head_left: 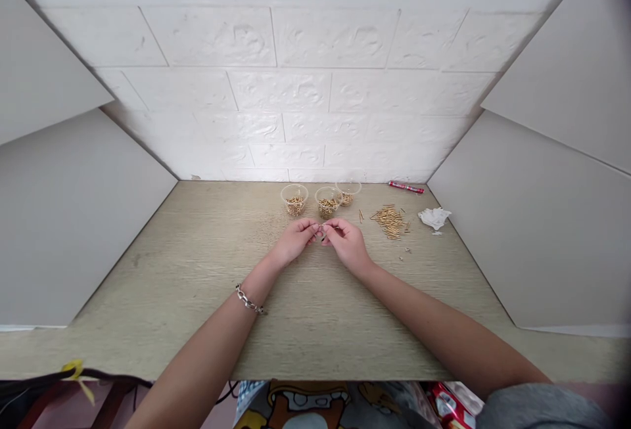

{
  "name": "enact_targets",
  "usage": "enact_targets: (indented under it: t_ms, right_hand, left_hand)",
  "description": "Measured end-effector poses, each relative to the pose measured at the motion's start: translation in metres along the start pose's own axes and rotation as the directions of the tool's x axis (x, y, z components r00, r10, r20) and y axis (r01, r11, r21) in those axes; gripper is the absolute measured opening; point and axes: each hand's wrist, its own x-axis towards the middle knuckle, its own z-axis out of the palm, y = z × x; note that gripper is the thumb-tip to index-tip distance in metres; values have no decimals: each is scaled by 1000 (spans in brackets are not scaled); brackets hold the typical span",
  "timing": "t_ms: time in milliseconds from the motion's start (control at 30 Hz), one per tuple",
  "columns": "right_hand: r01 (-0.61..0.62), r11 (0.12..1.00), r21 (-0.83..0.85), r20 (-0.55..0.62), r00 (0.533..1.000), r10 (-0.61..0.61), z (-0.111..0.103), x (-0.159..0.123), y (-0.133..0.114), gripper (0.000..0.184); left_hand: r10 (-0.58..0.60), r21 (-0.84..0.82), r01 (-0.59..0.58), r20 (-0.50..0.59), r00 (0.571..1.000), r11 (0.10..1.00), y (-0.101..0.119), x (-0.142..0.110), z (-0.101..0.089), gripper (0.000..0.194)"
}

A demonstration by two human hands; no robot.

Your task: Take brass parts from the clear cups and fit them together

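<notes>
My left hand [298,238] and my right hand [348,245] meet at the fingertips above the middle of the table, both closed in a pinch. Whatever lies between their fingers is tiny and slim, too small to name. Just beyond them stand clear plastic cups: a left cup [294,191] and a middle cup [328,192], with small gold-coloured metal pieces inside. Behind the middle one is a third cup [349,186], also with small pieces. Right of my right hand lies a pile of thin gold-coloured metal pins [390,221], with two loose pins [361,216] nearby.
A crumpled white tissue [434,218] and a red tube-shaped packet [406,187] lie at the back right. Tiny gold specks [270,228] are scattered left of my hands. A white brick-patterned wall [305,90] and grey side panels [83,219] enclose the wooden table [315,324].
</notes>
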Motion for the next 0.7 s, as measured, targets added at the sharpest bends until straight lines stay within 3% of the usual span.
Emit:
enact_targets:
  t_ms: [133,300,533,700]
  right_hand:
    - [60,990,-126,1,998,-60,-3,0,1,16]
    - [111,968,-226,15,994,-110,-5,0,3,17]
    - [182,927,-327,45,983,-177,-8,2,7,16]
    - [113,964,-242,71,993,-99,-9,4,7,16]
  left_hand:
    - [123,291,-114,-11,992,950,4,-1,-3,20]
    - [258,538,-233,31,966,810,3,-1,-7,21]
    - [313,715,-291,106,944,636,3,-3,-10,19]
    - [352,753,-335,146,925,567,4,-5,-11,19]
